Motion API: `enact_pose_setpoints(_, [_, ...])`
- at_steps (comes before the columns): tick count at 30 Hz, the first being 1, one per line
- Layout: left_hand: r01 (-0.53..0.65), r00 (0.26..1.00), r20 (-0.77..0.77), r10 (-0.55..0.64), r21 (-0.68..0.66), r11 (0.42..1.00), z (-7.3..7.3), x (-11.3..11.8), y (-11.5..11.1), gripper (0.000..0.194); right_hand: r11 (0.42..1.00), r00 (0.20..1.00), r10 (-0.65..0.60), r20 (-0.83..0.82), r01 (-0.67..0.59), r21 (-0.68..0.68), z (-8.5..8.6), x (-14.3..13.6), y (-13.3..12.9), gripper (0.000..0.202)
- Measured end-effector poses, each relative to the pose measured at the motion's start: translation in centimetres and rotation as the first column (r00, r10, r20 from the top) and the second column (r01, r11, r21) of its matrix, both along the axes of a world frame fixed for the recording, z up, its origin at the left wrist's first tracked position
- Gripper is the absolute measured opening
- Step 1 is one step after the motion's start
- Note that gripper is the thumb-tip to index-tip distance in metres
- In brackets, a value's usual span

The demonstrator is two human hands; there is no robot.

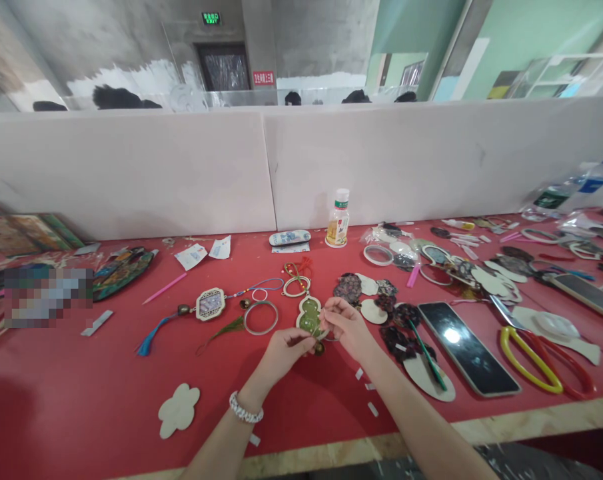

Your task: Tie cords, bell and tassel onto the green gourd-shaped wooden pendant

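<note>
A gourd-shaped pendant with a green face and pale rim lies on the red table, a cream ring and red cord above it. My left hand is closed in a pinch at the pendant's lower edge. Beside it, my right hand is pinched at the pendant's right side. Whatever thin piece is between the fingertips is too small to make out. A small brass bell hangs just below the fingers. To the left lie a pale bangle and an octagonal pendant with a blue tassel.
Dark and cream fabric pieces lie right of my hands, near a phone and red-yellow scissors. A small bottle stands before the white partition. A cream flower-shaped piece rests at front left.
</note>
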State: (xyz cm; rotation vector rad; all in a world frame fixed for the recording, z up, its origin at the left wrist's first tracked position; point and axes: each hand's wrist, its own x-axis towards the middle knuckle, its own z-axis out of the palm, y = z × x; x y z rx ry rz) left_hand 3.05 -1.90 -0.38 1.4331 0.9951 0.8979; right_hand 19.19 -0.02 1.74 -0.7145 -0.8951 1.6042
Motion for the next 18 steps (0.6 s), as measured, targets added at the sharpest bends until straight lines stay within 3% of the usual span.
enact_pose_setpoints(5, [-0.028, 0.998, 0.059, 0.031, -0.065, 0.998, 0.3, 0.1, -0.1, 0.029, 1.000, 1.000, 0.012, -0.003, -0.012, -0.002, 0.0, -0.2, 0.0, 0.023])
enact_pose_setpoints(10, [-0.118, 0.983, 0.137, 0.121, -0.028, 0.993, 0.7, 0.0, 0.0, 0.025, 0.998, 0.998, 0.057, -0.019, -0.057, 0.011, -0.1, -0.4, -0.2, 0.022])
enact_pose_setpoints(18, [-0.049, 0.974, 0.214, 0.074, -0.120, 0.992, 1.1, -0.1, -0.1, 0.029, 0.995, 0.995, 0.095, 0.033, -0.095, -0.010, -0.2, -0.4, -0.6, 0.025])
